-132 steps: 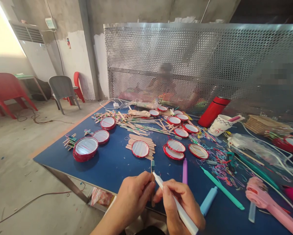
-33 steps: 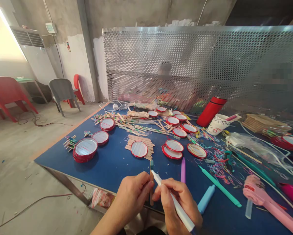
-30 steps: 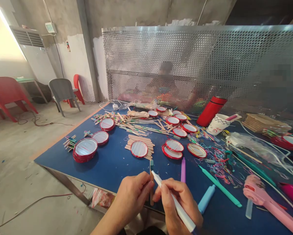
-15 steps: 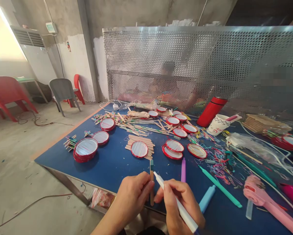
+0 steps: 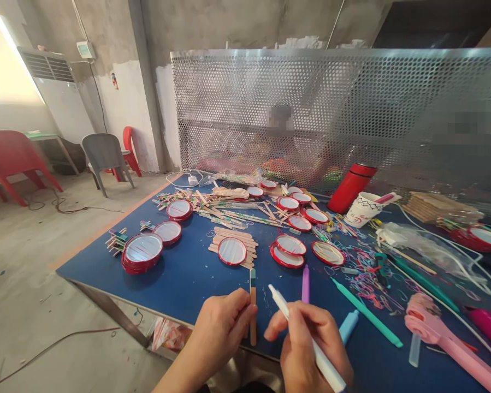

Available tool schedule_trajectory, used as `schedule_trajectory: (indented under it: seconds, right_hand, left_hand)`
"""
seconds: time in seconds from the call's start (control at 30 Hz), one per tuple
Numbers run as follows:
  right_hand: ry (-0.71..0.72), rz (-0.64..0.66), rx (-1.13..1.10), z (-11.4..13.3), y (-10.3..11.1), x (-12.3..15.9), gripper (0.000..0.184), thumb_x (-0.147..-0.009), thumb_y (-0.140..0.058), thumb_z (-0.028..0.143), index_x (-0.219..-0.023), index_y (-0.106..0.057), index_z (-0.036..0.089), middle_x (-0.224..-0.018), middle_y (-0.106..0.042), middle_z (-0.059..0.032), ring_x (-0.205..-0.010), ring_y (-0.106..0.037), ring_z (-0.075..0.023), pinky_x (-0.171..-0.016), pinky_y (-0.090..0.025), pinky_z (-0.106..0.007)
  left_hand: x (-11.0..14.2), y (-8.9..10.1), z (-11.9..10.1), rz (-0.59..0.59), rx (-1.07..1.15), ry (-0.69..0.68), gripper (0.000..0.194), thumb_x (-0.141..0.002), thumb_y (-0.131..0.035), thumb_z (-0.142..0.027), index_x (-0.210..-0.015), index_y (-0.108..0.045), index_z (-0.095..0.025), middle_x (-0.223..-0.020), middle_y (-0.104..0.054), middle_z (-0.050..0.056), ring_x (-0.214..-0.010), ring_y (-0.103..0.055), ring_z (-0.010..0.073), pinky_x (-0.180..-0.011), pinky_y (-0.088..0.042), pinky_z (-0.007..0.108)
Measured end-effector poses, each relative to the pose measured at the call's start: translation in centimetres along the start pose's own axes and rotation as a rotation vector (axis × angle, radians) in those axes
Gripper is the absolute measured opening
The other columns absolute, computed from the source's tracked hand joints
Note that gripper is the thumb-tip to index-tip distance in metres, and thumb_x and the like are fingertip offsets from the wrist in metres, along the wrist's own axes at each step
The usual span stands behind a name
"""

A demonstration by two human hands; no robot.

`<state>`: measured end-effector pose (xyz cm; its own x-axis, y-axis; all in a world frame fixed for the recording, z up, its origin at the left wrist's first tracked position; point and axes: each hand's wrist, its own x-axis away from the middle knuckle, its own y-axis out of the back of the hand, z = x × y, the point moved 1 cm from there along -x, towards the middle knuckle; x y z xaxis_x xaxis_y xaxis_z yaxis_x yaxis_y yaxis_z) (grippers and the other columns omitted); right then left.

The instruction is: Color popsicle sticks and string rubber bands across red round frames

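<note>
My left hand (image 5: 223, 329) pinches a wooden craft stick (image 5: 252, 308) with a green-coloured top end, holding it upright over the near edge of the blue table (image 5: 188, 273). My right hand (image 5: 311, 346) grips a white marker pen (image 5: 306, 338), its tip pointing up and left, a short gap away from the stick. Just beyond my hands lie a purple marker (image 5: 305, 284), a light blue marker cap (image 5: 349, 325) and a teal marker (image 5: 366, 312).
Several red-rimmed round lids (image 5: 142, 250) and piles of wooden sticks (image 5: 232, 240) cover the table, with rubber bands (image 5: 364, 273), a red flask (image 5: 350, 187), a paper cup (image 5: 364, 209) and a pink tool (image 5: 445, 335). A perforated metal screen (image 5: 331, 109) stands behind, a person beyond it. Chairs (image 5: 104, 155) stand left.
My right hand has drawn the white marker rightward off the stick, opening a gap. The stick now stands more exposed in my left hand.
</note>
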<state>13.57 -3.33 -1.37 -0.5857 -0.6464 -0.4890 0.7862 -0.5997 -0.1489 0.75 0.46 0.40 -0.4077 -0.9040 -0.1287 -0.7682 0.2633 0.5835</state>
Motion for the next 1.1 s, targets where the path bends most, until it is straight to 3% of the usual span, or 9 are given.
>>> schedule_trajectory:
  seconds: [0.1, 0.3, 0.43, 0.53, 0.67, 0.77, 0.93, 1.03, 1.1]
  right_hand:
    - [0.152, 0.018, 0.05, -0.8, 0.5, -0.3, 0.011, -0.1, -0.06, 0.032, -0.1, -0.066, 0.022, -0.057, -0.065, 0.008, -0.044, -0.062, -0.011, -0.052, -0.053, -0.023]
    - [0.483, 0.275, 0.322, -1.7, 0.5, 0.2, 0.016, -0.098, -0.063, 0.027, -0.113, -0.065, 0.022, -0.086, -0.075, -0.0042, -0.073, -0.073, -0.019, -0.067, -0.057, -0.031]
    - [0.631, 0.236, 0.389, -1.9, 0.2, 1.3, 0.017, -0.095, -0.064, 0.015, -0.111, -0.063, 0.021, -0.082, -0.072, -0.004, -0.075, -0.071, -0.0203, -0.071, -0.056, -0.035]
    - [0.616, 0.228, 0.381, -1.6, -0.4, 2.0, 0.021, -0.092, -0.06, 0.005, -0.106, -0.061, 0.021, -0.077, -0.068, -0.0019, -0.069, -0.067, -0.0184, -0.065, -0.054, -0.033]
    - [0.509, 0.192, 0.321, -1.0, -1.6, 2.4, 0.023, -0.094, -0.05, 0.003, -0.104, -0.058, 0.022, -0.077, -0.063, -0.0015, -0.067, -0.063, -0.0179, -0.062, -0.052, -0.032]
    - [0.518, 0.197, 0.354, -0.7, -1.6, 2.1, 0.024, -0.094, -0.046, 0.003, -0.104, -0.057, 0.021, -0.077, -0.064, -0.0021, -0.068, -0.062, -0.0179, -0.061, -0.052, -0.031]
    - [0.699, 0.235, 0.595, -0.7, 2.7, -1.6, 0.028, -0.095, -0.045, 0.004, -0.112, -0.058, 0.021, -0.085, -0.068, -0.0041, -0.081, -0.066, -0.0202, -0.073, -0.055, -0.033]
    - [0.745, 0.362, 0.885, -1.2, 6.9, -6.3, 0.033, -0.098, -0.038, 0.004, -0.12, -0.057, 0.02, -0.093, -0.071, -0.0062, -0.093, -0.065, -0.0228, -0.082, -0.054, -0.037]
    - [0.756, 0.426, 0.98, -1.7, 9.5, -9.8, 0.032, -0.099, -0.039, 0.006, -0.114, -0.062, 0.022, -0.093, -0.072, -0.0067, -0.092, -0.063, -0.0256, -0.079, -0.053, -0.039]
  left_hand:
    - [-0.1, 0.0, 0.0, 0.021, 0.023, 0.02, 0.03, -0.098, -0.038, -0.033, -0.069, -0.036, -0.025, -0.061, -0.066, 0.002, -0.055, -0.059, 0.0162, -0.056, -0.037, 0.025]
    - [-0.3, 0.1, 0.4, -0.064, 0.11, 0.018, 0.028, -0.097, -0.039, -0.032, -0.07, -0.038, -0.024, -0.061, -0.06, -0.002, -0.055, -0.054, 0.0133, -0.056, -0.037, 0.022]
    - [-0.3, 0.3, 0.8, -0.12, 0.22, 0.037, 0.031, -0.097, -0.042, -0.037, -0.069, -0.04, -0.024, -0.058, -0.054, -0.005, -0.053, -0.05, 0.012, -0.055, -0.038, 0.021]
    - [-0.4, 0.6, 1.0, -0.123, 0.246, 0.047, 0.033, -0.097, -0.046, -0.041, -0.068, -0.044, -0.024, -0.055, -0.053, -0.006, -0.052, -0.05, 0.0117, -0.054, -0.039, 0.02]
    - [-0.6, 0.9, 1.4, -0.064, 0.228, 0.006, 0.033, -0.097, -0.049, -0.041, -0.069, -0.05, -0.023, -0.057, -0.056, -0.006, -0.054, -0.053, 0.0122, -0.054, -0.041, 0.019]
    - [-0.8, 1.0, 1.8, -0.039, 0.2, -0.033, 0.031, -0.095, -0.052, -0.04, -0.069, -0.052, -0.023, -0.059, -0.059, -0.006, -0.056, -0.056, 0.0129, -0.054, -0.043, 0.019]
    - [-1.0, 1.1, 1.5, -0.011, 0.106, -0.072, 0.035, -0.096, -0.049, -0.039, -0.064, -0.051, -0.024, -0.056, -0.064, -0.004, -0.051, -0.058, 0.014, -0.055, -0.046, 0.02]
    - [-1.1, 1.1, 1.1, -0.01, 0.048, -0.089, 0.036, -0.095, -0.046, -0.04, -0.062, -0.049, -0.025, -0.055, -0.065, -0.004, -0.05, -0.06, 0.0146, -0.055, -0.047, 0.02]
    - [-1.2, 1.0, 1.0, -0.01, 0.025, -0.091, 0.037, -0.095, -0.045, -0.04, -0.062, -0.049, -0.025, -0.055, -0.066, -0.004, -0.05, -0.061, 0.0148, -0.055, -0.047, 0.02]
